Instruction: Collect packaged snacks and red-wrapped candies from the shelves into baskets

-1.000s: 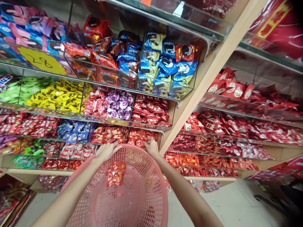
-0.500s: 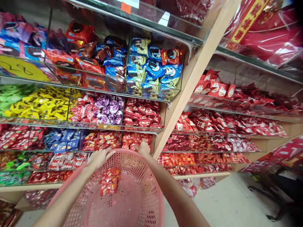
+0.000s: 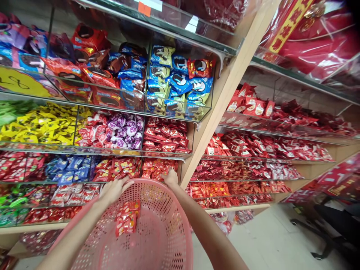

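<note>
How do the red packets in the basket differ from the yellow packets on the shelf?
Colour: the red packets are red with paler marks; the yellow packets are yellow with dark marks.
Number: only a few red packets lie together, against a large heap of yellow packets.
Place: the red packets lie in the basket, the yellow packets on the shelf.
Both have shiny wrappers.

Bare left hand [image 3: 113,190] and bare right hand [image 3: 170,177], with slim wrists [image 3: 176,188] and slender, uncovered forearms [image 3: 206,227]
</note>
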Demonstrator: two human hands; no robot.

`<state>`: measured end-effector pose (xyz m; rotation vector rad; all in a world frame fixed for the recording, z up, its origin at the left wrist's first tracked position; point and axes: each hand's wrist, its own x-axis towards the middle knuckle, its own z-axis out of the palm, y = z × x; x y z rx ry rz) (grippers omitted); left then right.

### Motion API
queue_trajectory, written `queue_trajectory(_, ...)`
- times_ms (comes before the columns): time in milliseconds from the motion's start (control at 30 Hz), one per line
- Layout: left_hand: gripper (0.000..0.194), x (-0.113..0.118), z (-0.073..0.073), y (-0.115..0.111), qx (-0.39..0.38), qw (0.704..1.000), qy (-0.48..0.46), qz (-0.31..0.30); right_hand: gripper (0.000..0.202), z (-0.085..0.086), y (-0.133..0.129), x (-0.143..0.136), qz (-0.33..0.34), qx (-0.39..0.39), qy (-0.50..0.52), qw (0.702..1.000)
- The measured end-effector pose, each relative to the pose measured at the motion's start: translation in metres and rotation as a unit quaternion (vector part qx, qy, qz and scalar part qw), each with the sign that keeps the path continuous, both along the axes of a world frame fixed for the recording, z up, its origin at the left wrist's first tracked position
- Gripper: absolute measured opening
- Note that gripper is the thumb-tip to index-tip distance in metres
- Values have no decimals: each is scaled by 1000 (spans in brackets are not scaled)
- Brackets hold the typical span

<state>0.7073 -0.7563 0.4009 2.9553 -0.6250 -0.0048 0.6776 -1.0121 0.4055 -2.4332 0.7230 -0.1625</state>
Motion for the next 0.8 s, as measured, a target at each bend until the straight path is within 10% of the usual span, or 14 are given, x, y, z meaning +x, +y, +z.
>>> queue_trajectory(333,58,8,-9,2,-13,1000,9,0,16,2,-5,-17,18,31,-110,993)
queue_trajectory(533,60,4,-4,0,-10,1000,4,-1,23,14,4,-45,55,234,-290,926)
queue_trajectory(667,63,2,-4,-1,10,1000,5,6,32,16,35,-65,83,470,-175,861)
queue_trajectory(800,62,2,-7,-1,8,1000,9,12,30,2,70,-71,110,521,0,846)
